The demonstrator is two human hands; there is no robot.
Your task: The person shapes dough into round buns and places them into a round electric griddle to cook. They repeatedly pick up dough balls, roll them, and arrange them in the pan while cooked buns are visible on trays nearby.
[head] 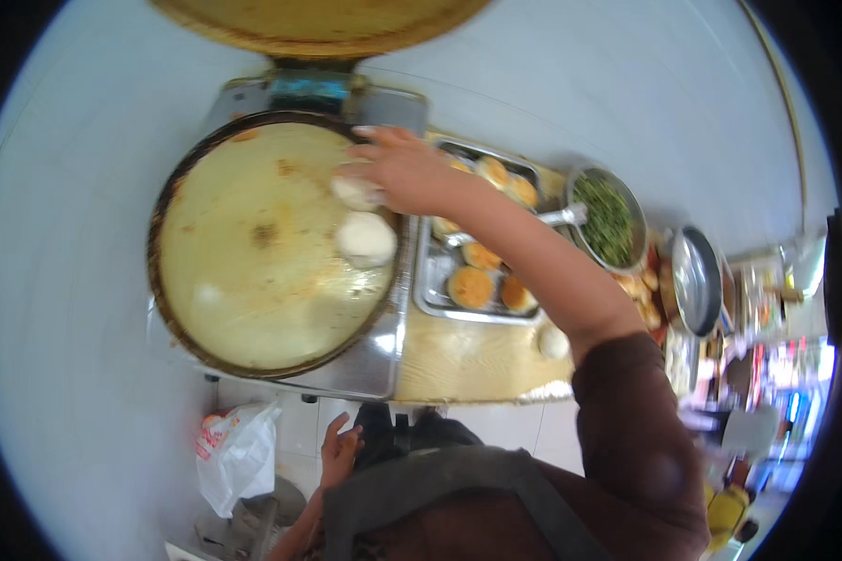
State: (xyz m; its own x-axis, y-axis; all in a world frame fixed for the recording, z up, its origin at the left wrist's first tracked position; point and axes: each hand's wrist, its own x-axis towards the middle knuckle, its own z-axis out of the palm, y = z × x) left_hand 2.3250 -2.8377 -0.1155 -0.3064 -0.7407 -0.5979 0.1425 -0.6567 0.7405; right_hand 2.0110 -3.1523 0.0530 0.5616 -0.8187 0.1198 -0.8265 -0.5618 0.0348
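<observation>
My right hand (pixel 401 172) reaches over the back right of a round griddle plate (pixel 252 280). Its thumb and one finger touch a pale dough round (pixel 355 191) at the plate's right side, while the other fingers spread past it. Blur and the hand's own cover hide whether the dough is gripped. Close in front lies a second dough round (pixel 366 240), flat on the oily yellow surface. My left hand (pixel 340 449) hangs low before my body, below the counter edge, fingers apart and holding nothing.
The griddle's lid (pixel 323 24) stands raised behind. Right of the plate, a metal tray (pixel 435 291) holds several browned flatbreads (pixel 471 287). Farther right are a bowl of chopped greens (pixel 607 223), a dough ball (pixel 553 341) and a metal pan (pixel 695 280). A white plastic bag (pixel 242 456) hangs below left.
</observation>
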